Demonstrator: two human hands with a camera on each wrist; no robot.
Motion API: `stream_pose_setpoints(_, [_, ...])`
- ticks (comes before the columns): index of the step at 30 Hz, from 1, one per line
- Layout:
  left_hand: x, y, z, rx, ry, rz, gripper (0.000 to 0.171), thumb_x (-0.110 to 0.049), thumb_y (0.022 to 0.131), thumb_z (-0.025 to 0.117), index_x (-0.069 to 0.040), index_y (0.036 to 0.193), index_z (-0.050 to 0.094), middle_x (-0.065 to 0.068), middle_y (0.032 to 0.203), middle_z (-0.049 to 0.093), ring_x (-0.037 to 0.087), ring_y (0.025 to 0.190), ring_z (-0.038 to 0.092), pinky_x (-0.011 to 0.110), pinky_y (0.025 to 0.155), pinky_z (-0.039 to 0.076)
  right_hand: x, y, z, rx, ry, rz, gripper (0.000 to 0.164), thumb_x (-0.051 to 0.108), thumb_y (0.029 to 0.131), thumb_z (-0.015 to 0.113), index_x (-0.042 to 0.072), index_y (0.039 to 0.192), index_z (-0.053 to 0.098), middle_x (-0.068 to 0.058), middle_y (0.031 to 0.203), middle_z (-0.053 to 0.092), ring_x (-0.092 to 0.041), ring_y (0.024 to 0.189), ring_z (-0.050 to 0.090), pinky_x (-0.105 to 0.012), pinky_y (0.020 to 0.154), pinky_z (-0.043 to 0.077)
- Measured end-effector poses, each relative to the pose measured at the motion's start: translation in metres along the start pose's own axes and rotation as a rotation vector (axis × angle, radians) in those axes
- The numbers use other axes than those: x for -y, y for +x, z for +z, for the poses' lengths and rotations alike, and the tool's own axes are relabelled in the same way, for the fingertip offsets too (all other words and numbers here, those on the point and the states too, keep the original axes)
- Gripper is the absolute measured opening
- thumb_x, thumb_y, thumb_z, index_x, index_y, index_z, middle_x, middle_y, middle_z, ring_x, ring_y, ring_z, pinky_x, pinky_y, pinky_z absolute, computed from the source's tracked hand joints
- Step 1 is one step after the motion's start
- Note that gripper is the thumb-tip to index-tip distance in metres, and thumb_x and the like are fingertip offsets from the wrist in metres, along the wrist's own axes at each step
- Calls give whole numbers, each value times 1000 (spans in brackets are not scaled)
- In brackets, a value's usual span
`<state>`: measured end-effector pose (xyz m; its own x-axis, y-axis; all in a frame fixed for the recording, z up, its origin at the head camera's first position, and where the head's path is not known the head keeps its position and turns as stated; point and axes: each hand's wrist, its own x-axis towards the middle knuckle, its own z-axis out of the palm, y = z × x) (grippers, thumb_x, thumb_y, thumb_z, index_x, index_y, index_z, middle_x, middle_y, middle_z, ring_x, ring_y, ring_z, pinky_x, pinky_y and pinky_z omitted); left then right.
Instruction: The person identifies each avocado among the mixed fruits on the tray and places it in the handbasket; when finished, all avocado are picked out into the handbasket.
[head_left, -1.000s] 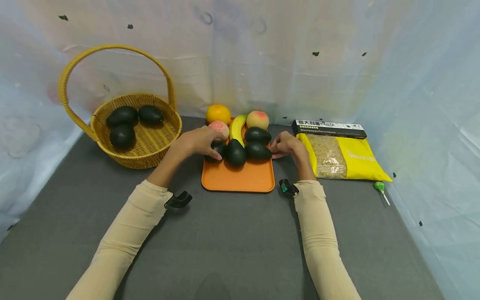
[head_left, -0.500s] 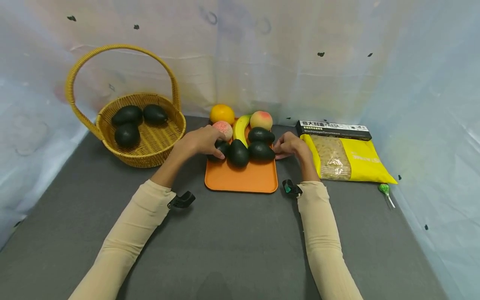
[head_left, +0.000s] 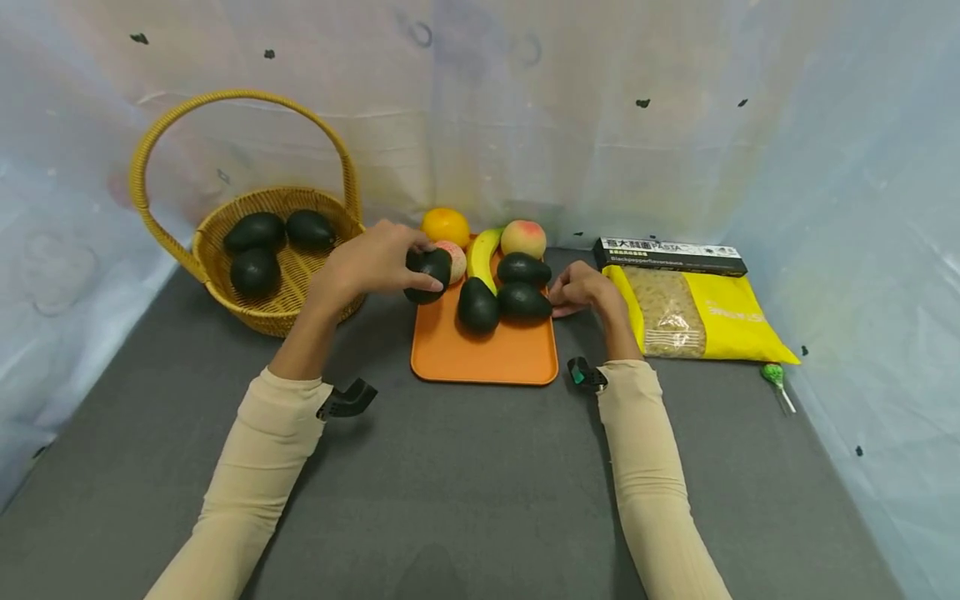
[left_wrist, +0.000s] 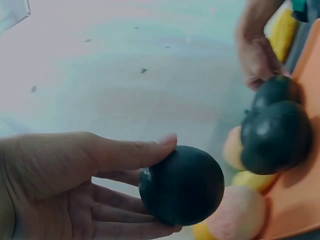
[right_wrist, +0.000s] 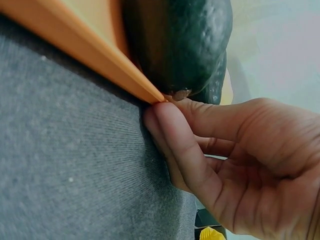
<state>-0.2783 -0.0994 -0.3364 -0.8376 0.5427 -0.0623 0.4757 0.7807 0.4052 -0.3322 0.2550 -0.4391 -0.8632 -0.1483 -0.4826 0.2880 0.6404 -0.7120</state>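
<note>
My left hand (head_left: 372, 260) holds a dark avocado (head_left: 429, 276) above the left side of the orange tray (head_left: 483, 358). In the left wrist view, thumb and fingers wrap around this avocado (left_wrist: 182, 186). At the tray's right edge, my right hand (head_left: 581, 290) pinches the rim, which the right wrist view shows between thumb and fingers (right_wrist: 177, 132). Three more avocados lie on the tray, one of them (head_left: 477, 306) in the middle. Behind them are a banana (head_left: 482, 257), a peach (head_left: 523, 239), a pinkish round fruit (head_left: 453, 260) and an orange (head_left: 446, 227).
A wicker basket (head_left: 300, 321) with a tall handle stands at the left, holding three avocados. To the right lie a black pasta box (head_left: 671, 257), a yellow bag of pasta (head_left: 727, 329) and a green lollipop (head_left: 774, 374). Pale curtains close off the back and sides.
My left hand has lifted the avocado off the tray's left side and moved slightly up and left with it. The right hand stays at the tray's rim.
</note>
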Motion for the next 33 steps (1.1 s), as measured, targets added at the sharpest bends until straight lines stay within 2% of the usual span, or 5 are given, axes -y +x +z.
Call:
stream_pose_setpoints(6, [4, -20, -22, -84, -38, -52, 66, -40, 94, 79, -4, 146, 60, 22, 141, 66, 39, 127, 65, 55, 107, 53, 1, 0, 0, -8, -19, 4, 8, -1, 98, 65, -4, 95, 71, -8, 84, 65, -13, 66, 73, -29, 72, 65])
stream_pose_setpoints(15, [15, -47, -45, -206, -117, -134, 70, -49, 93, 77, -5, 145, 61, 23, 140, 66, 41, 125, 64, 59, 107, 51, 0, 0, -1, -3, -21, 8, 9, -2, 98, 64, -4, 93, 71, -8, 85, 63, -13, 66, 73, -30, 73, 65])
stream_pose_setpoints(22, [38, -62, -56, -250, -145, -209, 74, -53, 95, 72, -5, 150, 56, 29, 142, 62, 45, 125, 63, 62, 102, 50, 2, 0, 1, 8, -19, 0, 8, -1, 99, 65, -5, 96, 72, -8, 87, 65, -13, 67, 73, -30, 73, 65])
stream_pose_setpoints(26, [51, -66, -59, -277, -149, -272, 77, -54, 96, 69, -6, 154, 51, 32, 144, 59, 48, 126, 60, 64, 99, 50, 0, -1, 1, 17, -13, -4, 9, -1, 99, 65, -4, 95, 72, -7, 85, 66, -12, 67, 73, -28, 71, 65])
stream_pose_setpoints(33, [76, -56, -55, -252, -117, -417, 82, -54, 100, 63, 0, 158, 42, 34, 155, 47, 55, 136, 47, 70, 107, 43, -2, -2, -4, 6, -24, -8, 10, 1, 100, 65, -5, 95, 71, -7, 85, 67, -11, 67, 73, -28, 72, 65])
